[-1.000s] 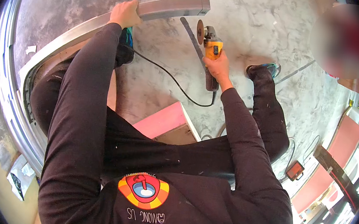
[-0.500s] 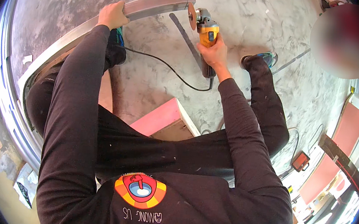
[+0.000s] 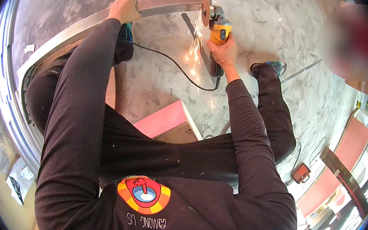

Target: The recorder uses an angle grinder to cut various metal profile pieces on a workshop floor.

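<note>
My right hand [image 3: 224, 50] is wrapped round the body of a yellow and black angle grinder [image 3: 220, 31]. The grinder's thin reddish-brown disc [image 3: 206, 12] meets a long silver metal profile [image 3: 170, 3] close to its far right end. From that contact orange sparks [image 3: 194, 49] stream down toward the floor. My left hand [image 3: 124, 9] is closed over the same profile, to the left of the disc. The profile runs from there back along my left leg. A black power cord [image 3: 175, 65] trails from the grinder's rear across the floor to my left shoe.
A pink-sided box [image 3: 166, 120] stands between my legs. My shoes [image 3: 275, 68] rest on the grey smeared floor [image 3: 247, 10]. More metal profiles [image 3: 11, 89] lie along the left. At right are an orange-black case [image 3: 301, 173], a dark beam [image 3: 346, 179] and pink panels [image 3: 354, 142].
The grinder has shifted slightly right, and sparks now fly from its disc where none showed before. The profile and my left hand have also shifted slightly right in view.
</note>
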